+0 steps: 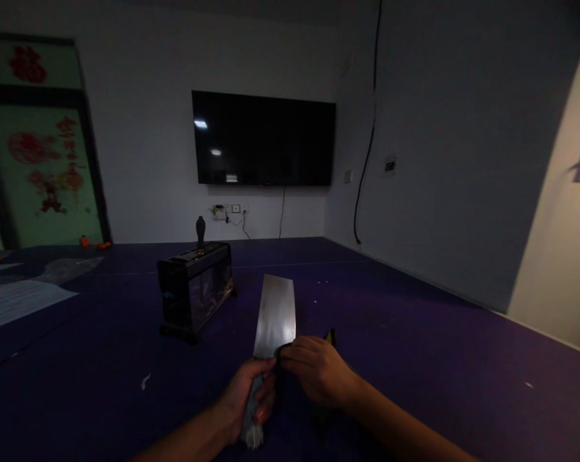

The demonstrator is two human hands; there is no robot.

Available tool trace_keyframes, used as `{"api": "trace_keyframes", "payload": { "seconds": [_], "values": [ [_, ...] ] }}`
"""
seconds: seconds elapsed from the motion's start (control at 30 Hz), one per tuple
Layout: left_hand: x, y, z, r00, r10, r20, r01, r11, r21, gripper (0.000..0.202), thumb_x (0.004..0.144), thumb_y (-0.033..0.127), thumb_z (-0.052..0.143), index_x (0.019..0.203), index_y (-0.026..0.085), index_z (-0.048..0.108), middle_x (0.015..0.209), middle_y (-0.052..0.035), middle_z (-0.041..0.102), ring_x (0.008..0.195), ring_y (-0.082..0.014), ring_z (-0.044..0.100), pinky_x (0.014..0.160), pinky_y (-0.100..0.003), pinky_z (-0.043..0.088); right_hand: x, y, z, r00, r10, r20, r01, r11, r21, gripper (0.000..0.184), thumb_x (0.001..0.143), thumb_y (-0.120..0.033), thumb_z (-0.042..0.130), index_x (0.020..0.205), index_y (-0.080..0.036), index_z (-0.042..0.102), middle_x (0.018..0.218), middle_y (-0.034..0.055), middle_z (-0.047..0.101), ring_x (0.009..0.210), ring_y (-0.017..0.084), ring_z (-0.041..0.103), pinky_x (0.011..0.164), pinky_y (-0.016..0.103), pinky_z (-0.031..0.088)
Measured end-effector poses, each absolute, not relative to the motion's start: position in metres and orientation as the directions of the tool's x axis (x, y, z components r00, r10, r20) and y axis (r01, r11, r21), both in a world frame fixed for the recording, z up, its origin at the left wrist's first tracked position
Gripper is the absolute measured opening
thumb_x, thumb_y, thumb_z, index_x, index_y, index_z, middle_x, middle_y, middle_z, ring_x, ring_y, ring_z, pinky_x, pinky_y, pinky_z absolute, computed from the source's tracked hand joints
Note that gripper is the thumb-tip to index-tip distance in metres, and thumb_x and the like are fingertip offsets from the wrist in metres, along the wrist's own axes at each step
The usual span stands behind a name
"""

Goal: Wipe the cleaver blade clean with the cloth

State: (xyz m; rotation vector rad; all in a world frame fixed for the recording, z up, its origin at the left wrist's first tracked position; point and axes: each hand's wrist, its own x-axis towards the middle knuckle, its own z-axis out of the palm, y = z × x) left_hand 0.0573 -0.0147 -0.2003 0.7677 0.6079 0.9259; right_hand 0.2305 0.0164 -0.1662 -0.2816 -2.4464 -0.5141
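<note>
A broad cleaver (276, 314) stands tilted up in front of me, its metal blade pointing away. My left hand (249, 394) is closed around its pale handle, which looks wrapped in clear plastic. At the blade's lower right edge, my right hand (321, 369) is closed, its fingertips pressed on a small dark thing I cannot make out. A black and yellow item (330, 336) shows partly behind that hand, the rest of it hidden. Left of the blade is a dark knife block (196, 289) with see-through sides. One black-handled tool (200, 232) stands upright in its top.
Everything rests on a wide purple-blue surface (391, 333). Paper sheets (25, 301) and clear plastic film (71, 268) lie at the left. Small orange items (95, 243) are near the far left edge. White scraps (144, 382) are scattered about. A black cable (367, 160) hangs along the wall.
</note>
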Motion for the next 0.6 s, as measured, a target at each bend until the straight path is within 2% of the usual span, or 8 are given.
{"api": "trace_keyframes", "payload": {
  "seconds": [0.13, 0.33, 0.6],
  "values": [
    [0.0569, -0.0137, -0.2011, 0.500, 0.855, -0.142, -0.424, 0.384, 0.820, 0.042, 0.066, 0.042, 0.054, 0.039, 0.018, 0.032, 0.025, 0.0067, 0.026, 0.019, -0.0057, 0.027, 0.024, -0.018, 0.013, 0.2312, 0.0181, -0.1667, -0.763, 0.093, 0.640, 0.308, 0.922, 0.233, 0.025, 0.080, -0.010, 0.037, 0.091, -0.016, 0.058, 0.095, 0.0065, 0.062, 0.083, 0.015, 0.055, 0.072, 0.030, 0.047],
    [0.0587, -0.0137, -0.2034, 0.507, 0.855, -0.107, -0.382, 0.335, 0.862, 0.043, 0.067, 0.043, 0.052, 0.039, 0.019, 0.032, 0.023, 0.0063, 0.026, 0.018, -0.0063, 0.027, 0.024, -0.018, 0.013, 0.2329, 0.0194, -0.1623, -0.718, 0.098, 0.689, 0.333, 0.918, 0.216, 0.028, 0.080, -0.007, 0.035, 0.090, -0.016, 0.059, 0.094, 0.0063, 0.063, 0.080, 0.015, 0.056, 0.069, 0.029, 0.047],
    [0.0600, -0.0179, -0.2032, 0.508, 0.857, -0.082, -0.370, 0.304, 0.878, 0.027, 0.066, 0.037, 0.054, 0.053, 0.017, 0.042, 0.027, 0.0092, 0.031, 0.019, -0.0069, 0.031, 0.024, -0.017, 0.018, 0.2377, 0.0225, -0.1586, -0.648, 0.142, 0.748, 0.389, 0.906, 0.165, 0.028, 0.082, -0.008, 0.036, 0.088, -0.017, 0.061, 0.093, 0.0056, 0.064, 0.078, 0.015, 0.057, 0.066, 0.028, 0.048]
  ]
}}
